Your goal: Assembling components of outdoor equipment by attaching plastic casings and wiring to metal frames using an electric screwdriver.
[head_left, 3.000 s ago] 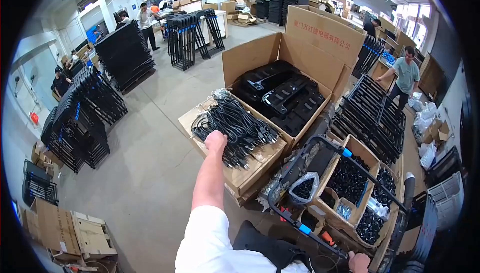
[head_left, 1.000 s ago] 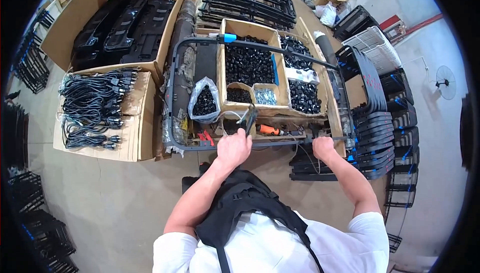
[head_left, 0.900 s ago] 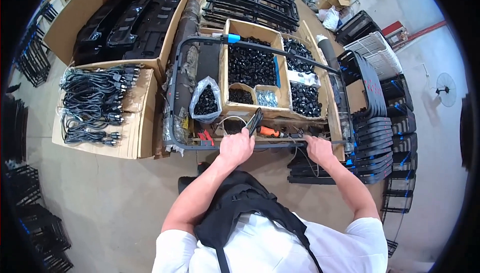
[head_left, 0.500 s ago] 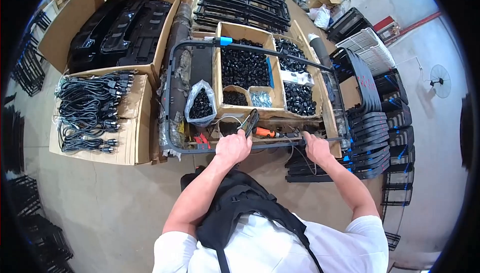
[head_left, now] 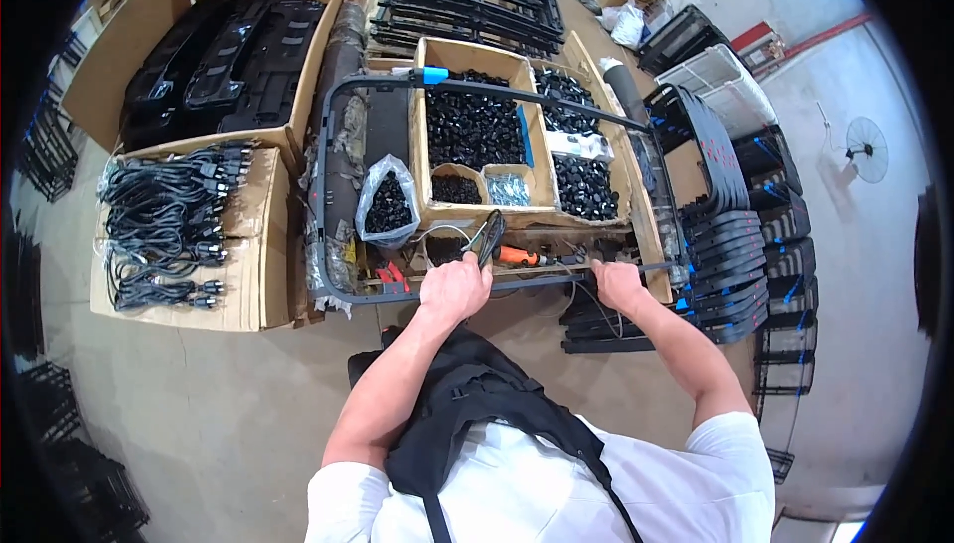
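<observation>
A large black rectangular frame (head_left: pixel 397 296) with rounded corners and bits of blue tape lies across the workbench. My left hand (head_left: pixel 454 292) is closed at its near bar, and a looped dark cord (head_left: pixel 486 236) sticks up from its fingers. Farther right, my right hand (head_left: pixel 618 286) is closed on the same bar, the fingertips partly hidden. Between the hands, just beyond the bar, lies an orange electric screwdriver (head_left: pixel 519 256). Red-handled pliers (head_left: pixel 392 274) rest left of my left hand.
Inside the frame stands a wooden divided tray (head_left: pixel 421 146) of small black parts and screws, beside a plastic bag (head_left: pixel 389 203) of black parts. Bundled power cords (head_left: pixel 164 215) lie on a carton at left. Stacked black frames (head_left: pixel 711 255) stand at right, near a wall fan (head_left: pixel 866 151).
The whole view has shifted slightly, so the bench sits a little farther left. Both hands stay at the near bar, and the right hand's fingers look tucked closer to it.
</observation>
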### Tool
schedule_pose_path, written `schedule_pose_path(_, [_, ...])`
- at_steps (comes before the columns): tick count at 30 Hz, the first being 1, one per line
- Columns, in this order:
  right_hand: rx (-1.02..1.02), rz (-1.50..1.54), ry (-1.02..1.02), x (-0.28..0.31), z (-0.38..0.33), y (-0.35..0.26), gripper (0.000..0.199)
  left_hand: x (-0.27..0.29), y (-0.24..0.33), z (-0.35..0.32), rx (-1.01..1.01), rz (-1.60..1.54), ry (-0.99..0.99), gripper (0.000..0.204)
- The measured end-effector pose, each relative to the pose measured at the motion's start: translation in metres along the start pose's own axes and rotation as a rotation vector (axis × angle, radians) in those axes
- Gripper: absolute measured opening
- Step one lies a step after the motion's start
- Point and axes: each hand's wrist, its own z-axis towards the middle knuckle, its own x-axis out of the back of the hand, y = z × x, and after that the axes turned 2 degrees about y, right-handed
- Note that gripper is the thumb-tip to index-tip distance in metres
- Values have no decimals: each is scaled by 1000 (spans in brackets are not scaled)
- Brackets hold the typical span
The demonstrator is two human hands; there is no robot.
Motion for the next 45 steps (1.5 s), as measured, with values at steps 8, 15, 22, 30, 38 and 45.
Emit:
schedule_pose_path(8, [-45, 279, 4, 1, -9, -16, 31, -6, 0, -6, 9, 12, -1, 45])
schedule_pose_path(15, [-260, 561, 120, -16, -11, -28, 34, 0, 2, -6, 16, 16, -21, 45])
schedule_pose_path(22, [-392, 942, 32, 57, 1, -56, 48, 12, 2, -17, -115, -431, 130, 34])
schedule_pose_path(30, [-50, 2589, 235, 119, 66, -94, 48, 27, 13, -30, -112, -894, -156, 33])
schedule_pose_path(38, [153, 2332, 228, 164, 94, -95, 44, 6, -6, -31, 139, -1465, -453, 37])
schedule_pose_path(45, [-77, 2343, 186, 189, 124, -111, 30, 16, -2, -37, 210, -1760, -670, 38])
